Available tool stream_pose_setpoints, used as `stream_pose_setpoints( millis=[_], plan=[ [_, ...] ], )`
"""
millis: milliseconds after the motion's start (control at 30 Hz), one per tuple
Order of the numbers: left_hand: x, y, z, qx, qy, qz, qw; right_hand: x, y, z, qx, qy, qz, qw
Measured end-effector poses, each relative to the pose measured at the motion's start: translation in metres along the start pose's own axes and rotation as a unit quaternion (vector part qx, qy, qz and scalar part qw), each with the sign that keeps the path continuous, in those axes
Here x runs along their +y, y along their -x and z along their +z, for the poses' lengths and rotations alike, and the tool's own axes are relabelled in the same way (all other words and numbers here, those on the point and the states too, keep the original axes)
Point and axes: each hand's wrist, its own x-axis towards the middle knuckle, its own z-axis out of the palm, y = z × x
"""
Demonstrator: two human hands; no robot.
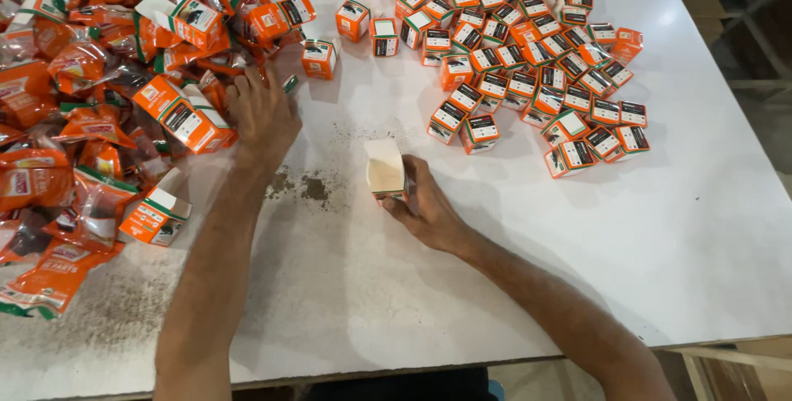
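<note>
A small open carton [385,168], its flap raised, is held upright on the white table [676,236] at frame centre, the right hand [425,207] closed around it in a firm grip. The left hand [262,116], fingers spread and holding nothing, is laid on the edge of a pile of orange sachets [74,120] at the left. Closed orange boxes [528,63] are scattered across the upper right.

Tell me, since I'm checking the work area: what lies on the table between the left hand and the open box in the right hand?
In the head view, only bare white table with dark smudges lies between the left hand and the open box held by the right hand.
</note>
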Motion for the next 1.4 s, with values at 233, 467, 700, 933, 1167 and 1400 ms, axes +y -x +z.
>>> stream_pose_setpoints(
  millis=[233, 467, 700, 933, 1167, 1400],
  plan=[
    [0.019, 0.021, 0.011, -0.051, 0.055, 0.111, 0.991, -0.013, -0.001, -0.005, 0.019, 0.209, -0.095, 0.973],
    [0.039, 0.075, -0.034, -0.137, 0.203, 0.132, 0.96, -0.026, -0.001, -0.007, 0.053, 0.176, -0.067, 0.981],
    [0.082, 0.116, -0.057, 0.143, 0.397, 0.298, 0.856, -0.02, -0.004, -0.008, 0.055, 0.234, -0.141, 0.96],
    [0.097, 0.118, -0.07, 0.054, 0.307, 0.294, 0.904, -0.019, -0.004, -0.009, 0.057, 0.213, -0.101, 0.97],
    [0.112, 0.122, -0.075, 0.008, 0.285, 0.165, 0.944, -0.016, -0.003, -0.007, 0.054, 0.226, -0.092, 0.968],
    [0.117, 0.114, -0.066, -0.063, 0.278, 0.133, 0.949, -0.017, -0.002, -0.005, 0.068, 0.203, -0.074, 0.974]
  ],
)
